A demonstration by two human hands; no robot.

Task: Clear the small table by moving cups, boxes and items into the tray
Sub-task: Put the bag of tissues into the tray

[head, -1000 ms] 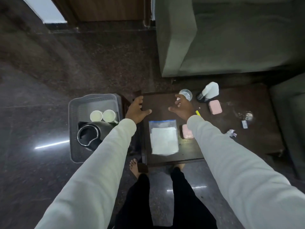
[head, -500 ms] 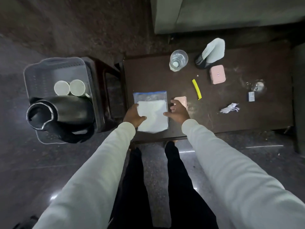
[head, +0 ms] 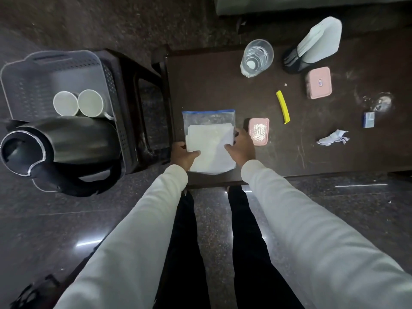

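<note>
A clear zip bag (head: 208,132) with a blue strip and white paper inside lies at the near left of the dark small table (head: 211,85). My left hand (head: 184,156) grips its near left edge, thumb on top. My right hand (head: 242,146) holds its right edge. On the table also stand a clear glass (head: 256,58), two pink boxes (head: 258,131) (head: 318,82), a yellow clip (head: 283,107), a white napkin stack in a black holder (head: 316,44), a small blue box (head: 369,119) and crumpled paper (head: 332,138). The grey tray (head: 31,74) sits on a stool to the left.
Inside the tray lie two white cups (head: 65,103) (head: 91,103) and a black kettle (head: 55,143) on its side. A dark stool (head: 142,103) carries the tray. A sofa edge (head: 312,3) runs along the far side. Dark polished floor surrounds everything.
Both hands came back from the far side of the table to the zip bag and now grip its two edges. The camera has tilted down and moved closer.
</note>
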